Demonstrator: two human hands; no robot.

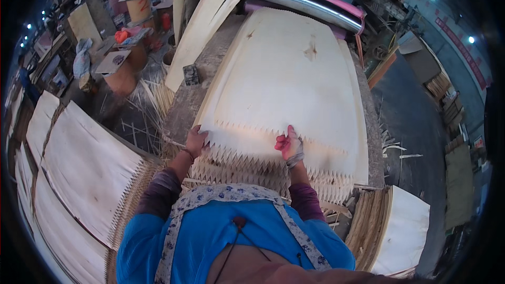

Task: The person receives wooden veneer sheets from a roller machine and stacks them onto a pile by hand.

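A stack of pale wood veneer sheets (273, 84) lies in front of me, the near edges cut into zigzag teeth. The top sheet's toothed edge sits further back than the sheets beneath. At the stack's left edge, near the front corner, my left hand (195, 142) has its fingers closed around the sheet edge. My right hand (290, 147) is over the top sheet's toothed edge, right of the middle. One finger points away from me, the others are partly bent and reddish, and nothing shows in them. A greyish wrap covers that wrist.
A long roller (302, 0) with a pink cover spans the table's far end. A small dark block (191, 74) sits on the table's left side. Toothed veneer stacks (94, 160) stand at left, another stack (402, 226) at right. Drums (120, 76) and wood scraps fill the far left floor.
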